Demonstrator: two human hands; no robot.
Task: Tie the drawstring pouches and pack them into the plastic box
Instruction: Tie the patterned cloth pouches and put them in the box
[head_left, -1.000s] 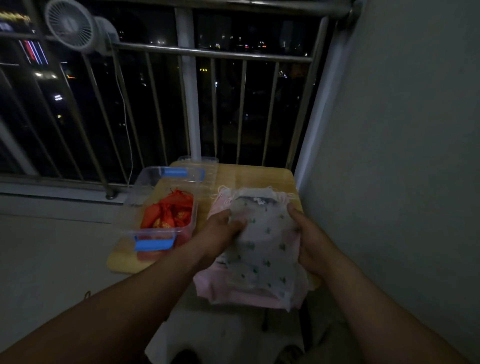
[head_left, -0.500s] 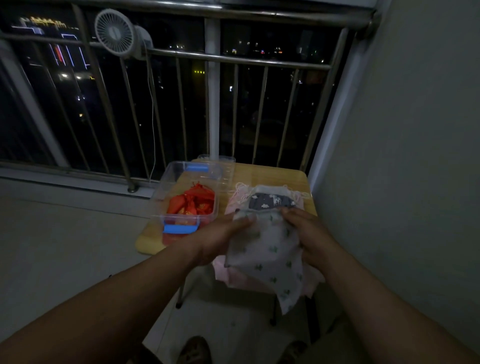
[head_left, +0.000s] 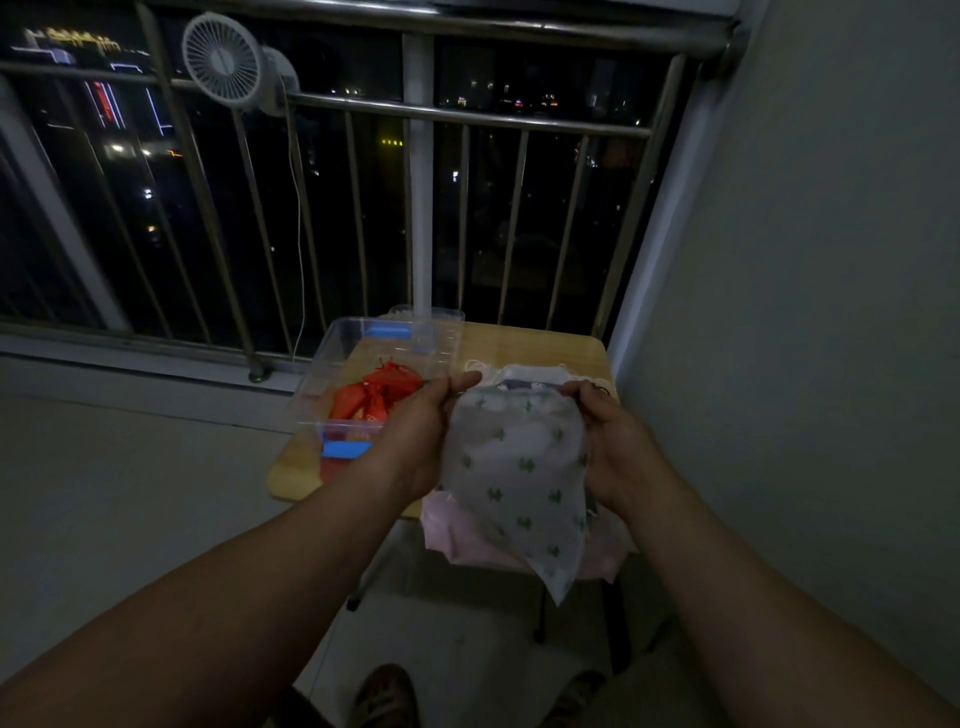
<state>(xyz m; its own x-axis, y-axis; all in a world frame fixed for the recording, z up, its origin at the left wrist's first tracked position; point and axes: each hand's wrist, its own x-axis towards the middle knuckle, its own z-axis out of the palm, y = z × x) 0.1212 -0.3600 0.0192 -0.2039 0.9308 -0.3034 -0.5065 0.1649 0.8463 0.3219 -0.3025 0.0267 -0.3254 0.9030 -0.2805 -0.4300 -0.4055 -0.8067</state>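
A white drawstring pouch with green prints hangs in the air above the table's front edge. My left hand grips its upper left side and my right hand pinches its upper right corner at the mouth. Under it lies a stack of more pouches, pink ones at the bottom and a dark patterned one near the top. The clear plastic box with blue clips stands to the left on the table and holds several red pouches.
The small wooden table stands against a metal balcony railing, with a grey wall close on the right. A white fan is clipped to the railing. The box's clear lid lies behind the box. My feet show below.
Both hands have lifted the white pouch off the stack and moved up to its mouth. The camera has also swung left and tilted up.
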